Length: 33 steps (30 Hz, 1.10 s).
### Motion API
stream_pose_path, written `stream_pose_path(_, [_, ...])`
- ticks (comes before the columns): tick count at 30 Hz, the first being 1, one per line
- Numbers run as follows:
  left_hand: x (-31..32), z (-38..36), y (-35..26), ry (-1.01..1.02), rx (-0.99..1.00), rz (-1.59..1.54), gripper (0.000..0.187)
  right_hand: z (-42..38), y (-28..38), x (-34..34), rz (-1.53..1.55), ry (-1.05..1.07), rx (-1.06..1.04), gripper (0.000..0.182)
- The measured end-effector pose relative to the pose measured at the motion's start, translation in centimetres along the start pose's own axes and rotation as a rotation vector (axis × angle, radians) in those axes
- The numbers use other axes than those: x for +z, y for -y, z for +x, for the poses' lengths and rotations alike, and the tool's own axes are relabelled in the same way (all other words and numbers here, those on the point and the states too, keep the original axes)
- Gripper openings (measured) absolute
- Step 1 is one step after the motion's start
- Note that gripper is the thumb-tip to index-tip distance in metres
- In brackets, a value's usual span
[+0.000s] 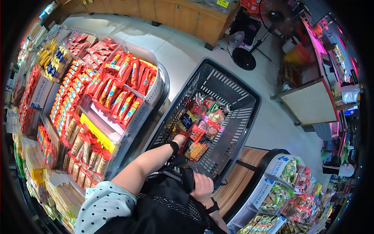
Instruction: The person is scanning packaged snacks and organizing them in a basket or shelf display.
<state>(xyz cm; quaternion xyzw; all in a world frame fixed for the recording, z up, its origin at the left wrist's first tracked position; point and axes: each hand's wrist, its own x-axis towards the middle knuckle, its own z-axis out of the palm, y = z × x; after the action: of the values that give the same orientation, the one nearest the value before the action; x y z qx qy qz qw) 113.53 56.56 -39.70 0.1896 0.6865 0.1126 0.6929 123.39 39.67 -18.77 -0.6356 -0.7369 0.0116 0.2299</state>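
A dark grey shopping basket (251, 121) with slotted walls stands in front of me, several colourful snack packets inside. My left hand (179, 140) reaches down into its near left part, beside a red snack packet (196, 133) and a yellow one (196, 151). The fingers of that hand are hidden, so whether they hold anything does not show. My right hand (202, 187) is wrapped round a black handle (187, 178) at the basket's near end, close to my body. Black bands circle both wrists.
On the left, a tiered display (154, 91) holds red-wrapped snack bars in compartments. Another snack stand (269, 181) is at the lower right. A pedestal fan (244, 58) stands on the floor ahead. Wooden cabinets (177, 17) line the back, and a counter (307, 102) stands right.
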Motion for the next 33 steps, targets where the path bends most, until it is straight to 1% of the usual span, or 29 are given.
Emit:
stream_pose_path(1, [-0.5,0.0,-0.3,-0.004,-0.003,-0.005,0.026,-0.1,0.0,0.1,-0.017,-0.002,-0.006,0.034])
stream_pose_path(3, [-1.0,0.3,-0.9,0.188,0.076,0.659,0.028,-0.2,-0.1,0.0,0.001,0.009,-0.009,0.034])
stream_pose_path(4, [-1.0,-0.6,-1.2,0.214,0.180,0.811,0.040,-0.2,-0.2,0.0,0.008,0.009,-0.009,0.034])
stream_pose_path(5, [-1.0,1.6,0.4,0.268,0.246,1.025,0.047,-0.2,-0.2,0.1,0.014,0.009,-0.009,0.034])
stream_pose_path(7, [-1.1,1.7,1.9,0.201,0.478,1.222,0.051,-0.3,-0.2,0.1,0.022,0.016,-0.016,0.034])
stream_pose_path(9, [-2.2,3.1,0.7,0.370,0.331,1.324,0.055,-0.6,-0.5,0.1,0.027,0.023,-0.025,0.034])
stream_pose_path(10, [-2.0,2.1,-0.1,0.348,0.295,1.343,0.052,-0.3,-0.5,0.3,0.042,0.022,-0.031,0.036])
stream_pose_path(11, [-2.7,2.9,-0.2,0.290,0.294,1.191,0.048,-0.5,-0.6,0.1,0.056,0.022,-0.038,0.037])
stream_pose_path(13, [-2.6,1.1,-1.8,0.269,0.350,1.219,0.045,-0.4,-0.6,0.1,0.063,0.019,-0.043,0.039])
stream_pose_path(15, [-2.0,-3.3,-6.6,0.316,0.469,1.130,0.047,-0.6,-0.9,0.0,0.089,0.009,-0.042,0.039])
stream_pose_path(16, [-1.9,-4.3,-7.2,0.311,0.480,1.162,0.047,-0.4,-0.9,0.1,0.089,0.009,-0.042,0.039])
stream_pose_path(17, [-1.8,-6.7,-9.4,0.266,0.548,1.008,0.045,-0.3,-1.2,-0.1,0.104,0.004,-0.040,0.038])
stream_pose_path(18, [-1.9,-9.6,-11.1,0.279,0.594,0.879,0.043,-0.2,-1.4,-0.3,0.127,0.004,-0.037,0.038])
stream_pose_path(19, [-2.0,-10.4,-11.3,0.313,0.610,0.844,0.039,-0.2,-1.3,-0.3,0.127,0.004,-0.037,0.038])
stream_pose_path(20, [-2.6,-15.3,-12.9,0.391,0.573,0.463,0.036,0.2,-1.6,-0.4,0.119,-0.014,-0.041,0.038])
stream_pose_path(21, [-3.5,-16.6,-12.7,0.341,0.687,0.433,0.035,0.4,-1.6,-0.6,0.121,-0.021,-0.037,0.038])
stream_pose_path(23, [-5.2,-20.7,-12.8,0.344,0.681,0.280,0.035,0.8,-1.6,-0.9,0.118,-0.041,-0.042,0.038])
stream_pose_path(24, [-6.1,-21.1,-11.8,0.332,0.692,0.270,0.035,0.9,-1.4,-1.0,0.116,-0.055,-0.031,0.038])
stream_pose_path(26, [-7.6,-21.2,-9.2,0.395,0.624,0.136,0.034,1.3,-1.4,-1.1,0.128,-0.060,-0.052,0.038])
stream_pose_path(27, [-8.3,-21.4,-8.1,0.397,0.557,0.208,0.033,1.4,-1.3,-1.1,0.130,-0.065,-0.057,0.038])
stream_pose_path(29, [-8.4,-22.2,-6.0,0.414,0.478,0.221,0.033,1.2,-1.2,-1.0,0.150,-0.051,-0.090,0.038])
stream_pose_path(30, [-8.3,-22.5,-5.1,0.395,0.544,0.267,0.034,1.2,-1.2,-0.8,0.136,-0.056,-0.090,0.038])
stream_pose_path(31, [-8.1,-22.4,-4.9,0.392,0.532,0.220,0.034,1.1,-1.4,-0.7,0.117,-0.060,-0.073,0.038])
stream_pose_path(33, [-7.1,-24.0,-4.1,0.074,0.742,0.662,0.035,1.2,-1.0,-0.9,0.138,-0.064,-0.097,0.036])
